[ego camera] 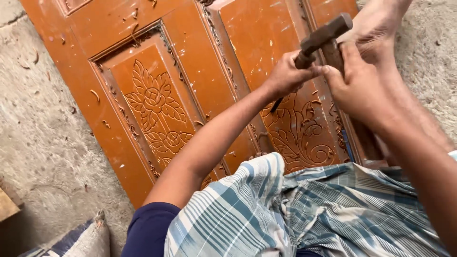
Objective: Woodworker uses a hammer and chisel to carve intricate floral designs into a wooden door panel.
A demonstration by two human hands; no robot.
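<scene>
- Checked blue-and-white cloth (304,209) over the person's lap fills the near edge, partly covering the orange carved wooden door panel (190,62) lying flat on the concrete floor (43,138).
- Left hand (285,74) is clenched around a thin chisel (277,103), whose dark tip slants down onto the floral carving (300,133).
- Right hand (357,85) is closed on the hammer (323,35), its head just above the left hand.
- Bare foot (376,24) rests on the panel beyond the hammer.
</scene>
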